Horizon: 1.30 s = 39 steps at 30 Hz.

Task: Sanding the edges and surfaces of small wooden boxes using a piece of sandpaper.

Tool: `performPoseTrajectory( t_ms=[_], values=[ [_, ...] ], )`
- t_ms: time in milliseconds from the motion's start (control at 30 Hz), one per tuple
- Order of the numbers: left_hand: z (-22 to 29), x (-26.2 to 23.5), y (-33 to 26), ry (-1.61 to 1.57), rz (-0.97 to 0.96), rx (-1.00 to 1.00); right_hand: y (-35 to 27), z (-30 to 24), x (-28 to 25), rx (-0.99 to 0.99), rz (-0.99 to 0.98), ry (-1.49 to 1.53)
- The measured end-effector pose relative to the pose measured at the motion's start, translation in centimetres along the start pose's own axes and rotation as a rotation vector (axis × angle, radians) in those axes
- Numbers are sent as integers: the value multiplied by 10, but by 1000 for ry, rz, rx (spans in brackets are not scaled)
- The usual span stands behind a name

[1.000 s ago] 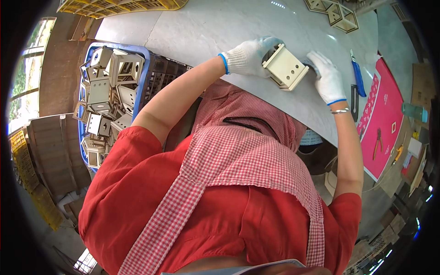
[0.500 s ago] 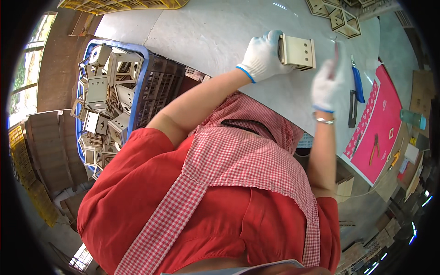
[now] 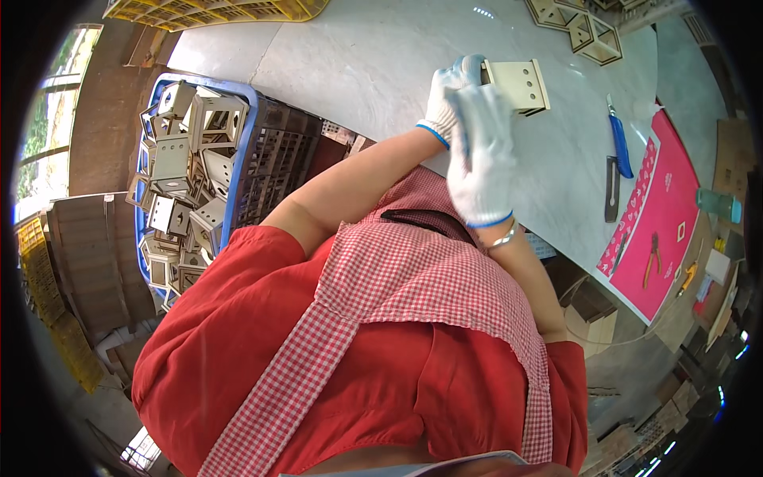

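The gloved left hand (image 3: pixel 445 97) grips the left end of a pale wooden box (image 3: pixel 520 86) with round holes in its upper panel; the box sits just right of that hand, over the counter (image 3: pixel 358 63), and whether it rests there is unclear. The gloved right hand (image 3: pixel 482 163) crosses in front of the left, fingers pointing away from the body. It is blurred, so I cannot tell whether it is closed on something or touching the box.

With the hands overlapping, the right could knock the box askew or bump the left fingers. A loose hold through knitted gloves might let the box slip, and too hard a squeeze could crack its thin panels. Right of the hands lies a blue-handled knife (image 3: pixel 620 147), its tip bare; a careless outward sweep of the right hand might catch it.
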<state>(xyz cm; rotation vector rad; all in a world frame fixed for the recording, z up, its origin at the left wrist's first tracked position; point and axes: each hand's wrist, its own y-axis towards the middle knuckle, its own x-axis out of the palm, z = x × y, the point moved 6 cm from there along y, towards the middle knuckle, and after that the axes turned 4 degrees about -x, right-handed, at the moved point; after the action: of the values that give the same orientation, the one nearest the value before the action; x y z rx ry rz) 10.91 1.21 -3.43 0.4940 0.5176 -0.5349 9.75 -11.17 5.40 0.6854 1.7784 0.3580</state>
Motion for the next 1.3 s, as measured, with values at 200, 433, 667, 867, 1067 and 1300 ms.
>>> performPoseTrajectory(
  t_ms=[200, 433, 667, 867, 1067, 1300],
  values=[
    [16, -7, -3, 184, 60, 78, -32, 37, 3, 297, 132, 496],
    [14, 1, 2, 130, 53, 47, -15, -15, 0, 58, 21, 501],
    [10, -19, 6, -81, -66, -138, -46, 81, -44, 818, 313, 359],
    [24, -13, -13, -857, -654, -829, -37, 107, -61, 827, 240, 161],
    [15, -5, -38, -954, -785, -1076, -5, 105, -41, 364, 63, 98],
    [31, -59, -12, -91, -270, 147, -22, 123, -32, 743, -197, -71]
  ],
)
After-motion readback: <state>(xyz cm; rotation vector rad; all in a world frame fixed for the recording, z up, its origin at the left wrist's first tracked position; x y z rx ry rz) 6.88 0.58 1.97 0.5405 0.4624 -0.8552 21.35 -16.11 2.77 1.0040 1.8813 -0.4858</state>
